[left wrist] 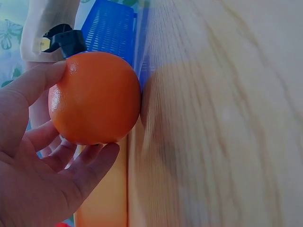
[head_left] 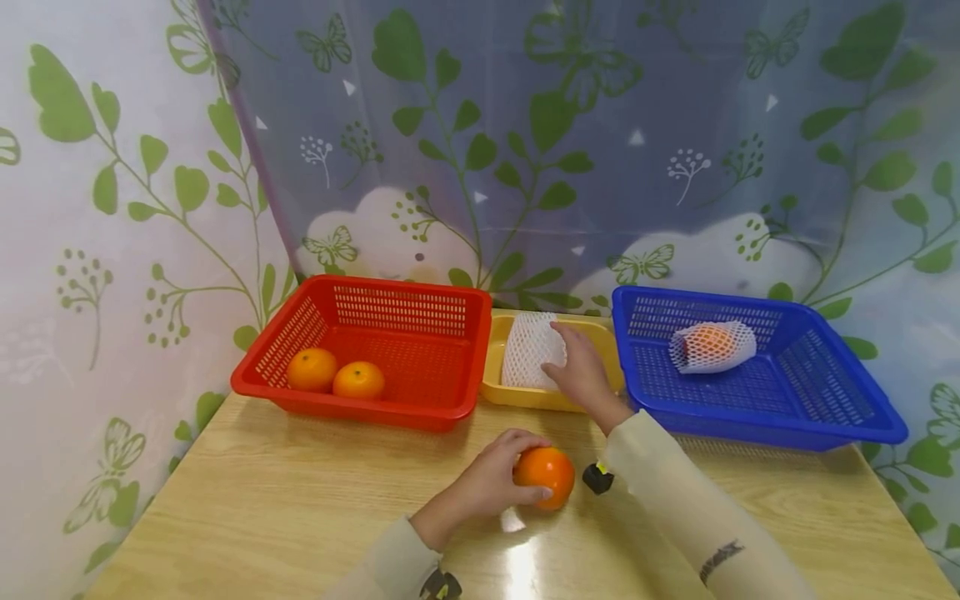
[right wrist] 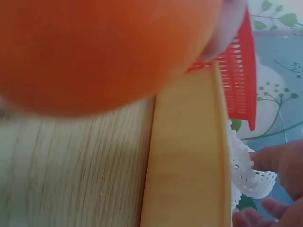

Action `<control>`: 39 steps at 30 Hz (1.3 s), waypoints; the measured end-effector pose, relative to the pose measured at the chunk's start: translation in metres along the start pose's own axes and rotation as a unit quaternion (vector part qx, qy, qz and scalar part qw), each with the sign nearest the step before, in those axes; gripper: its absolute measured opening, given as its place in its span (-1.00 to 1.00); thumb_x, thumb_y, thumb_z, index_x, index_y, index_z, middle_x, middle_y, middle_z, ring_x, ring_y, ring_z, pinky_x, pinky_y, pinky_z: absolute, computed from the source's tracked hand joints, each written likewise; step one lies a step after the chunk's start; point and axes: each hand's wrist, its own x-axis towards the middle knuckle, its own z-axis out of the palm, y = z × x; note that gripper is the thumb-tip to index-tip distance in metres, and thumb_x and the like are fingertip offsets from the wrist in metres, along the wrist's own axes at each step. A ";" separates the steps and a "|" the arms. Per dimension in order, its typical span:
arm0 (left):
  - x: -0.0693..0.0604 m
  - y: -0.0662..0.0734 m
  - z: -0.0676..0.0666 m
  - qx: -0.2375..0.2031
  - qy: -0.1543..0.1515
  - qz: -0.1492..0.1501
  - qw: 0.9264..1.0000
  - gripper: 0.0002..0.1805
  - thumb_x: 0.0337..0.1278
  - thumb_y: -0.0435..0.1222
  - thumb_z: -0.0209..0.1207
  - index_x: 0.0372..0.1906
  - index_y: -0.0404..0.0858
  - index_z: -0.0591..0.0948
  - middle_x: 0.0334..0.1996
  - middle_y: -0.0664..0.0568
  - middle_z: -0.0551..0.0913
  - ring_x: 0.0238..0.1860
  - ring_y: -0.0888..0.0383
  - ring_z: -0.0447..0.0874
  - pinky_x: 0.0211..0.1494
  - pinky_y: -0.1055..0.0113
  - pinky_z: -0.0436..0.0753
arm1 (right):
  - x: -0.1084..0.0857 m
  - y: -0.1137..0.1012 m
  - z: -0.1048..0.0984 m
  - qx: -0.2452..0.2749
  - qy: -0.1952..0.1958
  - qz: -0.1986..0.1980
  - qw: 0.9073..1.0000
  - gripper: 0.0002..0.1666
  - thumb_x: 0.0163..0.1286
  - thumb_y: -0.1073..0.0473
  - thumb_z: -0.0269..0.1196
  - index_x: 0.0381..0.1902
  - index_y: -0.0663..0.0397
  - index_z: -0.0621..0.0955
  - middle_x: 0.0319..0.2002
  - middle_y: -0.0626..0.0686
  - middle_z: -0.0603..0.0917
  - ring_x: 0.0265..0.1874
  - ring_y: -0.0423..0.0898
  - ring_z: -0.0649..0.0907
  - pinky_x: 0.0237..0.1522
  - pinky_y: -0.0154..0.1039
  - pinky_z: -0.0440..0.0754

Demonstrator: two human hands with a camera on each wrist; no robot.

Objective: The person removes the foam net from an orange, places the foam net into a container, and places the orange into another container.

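My left hand grips an orange low over the front of the wooden table, thumb on one side and fingers on the other. In the left wrist view the orange looks smooth and shiny. My right hand reaches into the yellow basket, its fingers at the right edge of a white foam net sleeve. From the right wrist, a finger appears to touch the sleeve, with the fingers apart; the nearby orange covers much of that view.
On the left stands a red basket with two oranges in it. A blue basket on the right holds an orange in a foam net. Behind them hangs a patterned curtain. The wooden table extends in front.
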 end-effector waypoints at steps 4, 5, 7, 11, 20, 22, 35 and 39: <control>0.000 -0.001 0.000 0.000 0.000 0.002 1.000 -0.37 -0.03 -0.14 0.43 0.22 -0.13 0.53 0.14 0.03 0.47 0.09 0.08 0.48 0.14 0.20 0.51 | -0.001 -0.001 -0.001 -0.105 -0.019 -0.068 0.992 -0.43 0.27 0.25 0.33 0.24 0.15 0.51 0.35 0.25 0.36 0.34 0.25 0.32 0.31 0.23 0.26; 0.000 -0.002 0.000 0.000 0.000 0.001 1.000 -0.37 -0.03 -0.14 0.44 0.21 -0.13 0.53 0.14 0.04 0.47 0.09 0.09 0.48 0.14 0.20 0.51 | -0.001 -0.001 -0.001 -0.123 -0.026 -0.079 0.989 -0.47 0.27 0.24 0.33 0.21 0.14 0.54 0.36 0.24 0.37 0.36 0.26 0.30 0.31 0.26 0.25; 0.000 -0.002 0.000 0.001 0.000 -0.001 1.000 -0.37 -0.03 -0.14 0.44 0.21 -0.12 0.53 0.14 0.04 0.47 0.09 0.09 0.47 0.15 0.19 0.51 | -0.001 -0.001 -0.001 -0.136 -0.045 -0.083 0.986 -0.49 0.30 0.21 0.31 0.21 0.11 0.55 0.36 0.21 0.38 0.39 0.25 0.25 0.30 0.30 0.21; 0.001 -0.002 -0.001 0.000 -0.002 0.000 1.000 -0.36 -0.02 -0.13 0.43 0.23 -0.14 0.52 0.15 0.04 0.47 0.11 0.08 0.47 0.16 0.17 0.50 | 0.000 -0.001 -0.001 -0.124 -0.072 -0.065 0.987 -0.50 0.37 0.11 0.25 0.24 0.10 0.53 0.38 0.21 0.35 0.43 0.26 0.16 0.34 0.33 0.10; -0.001 -0.003 -0.001 0.004 -0.004 -0.003 1.000 -0.34 -0.01 -0.13 0.43 0.25 -0.16 0.51 0.17 0.01 0.45 0.12 0.07 0.46 0.23 0.14 0.47 | 0.002 0.000 0.002 -0.126 -0.133 -0.030 0.983 -0.32 0.51 -0.26 -0.09 0.34 0.03 0.45 0.42 0.22 0.28 0.45 0.29 0.08 0.38 0.34 -0.10; 0.000 -0.003 0.000 0.006 -0.005 -0.006 1.000 -0.33 -0.01 -0.13 0.43 0.26 -0.15 0.51 0.18 0.01 0.45 0.13 0.07 0.46 0.24 0.12 0.46 | 0.001 0.000 0.002 -0.123 -0.149 -0.019 0.981 -0.29 0.51 -0.29 -0.16 0.36 0.02 0.43 0.43 0.22 0.26 0.45 0.30 0.06 0.38 0.34 -0.14; 0.000 -0.004 -0.001 -0.007 -0.005 -0.013 1.000 -0.35 -0.02 -0.14 0.44 0.23 -0.14 0.52 0.19 0.03 0.45 0.13 0.09 0.47 0.21 0.20 0.50 | 0.004 0.002 0.002 -0.127 -0.168 -0.001 0.978 -0.22 0.51 -0.34 -0.27 0.39 0.03 0.39 0.42 0.23 0.27 0.44 0.33 0.05 0.38 0.34 -0.19; -0.001 -0.004 -0.002 -0.022 -0.011 -0.009 1.000 -0.37 0.00 -0.17 0.43 0.23 -0.12 0.51 0.21 0.03 0.46 0.14 0.11 0.47 0.19 0.23 0.51 | 0.003 -0.002 -0.002 -0.119 -0.153 -0.013 0.981 -0.24 0.51 -0.32 -0.22 0.39 0.04 0.39 0.42 0.24 0.28 0.44 0.33 0.07 0.38 0.35 -0.14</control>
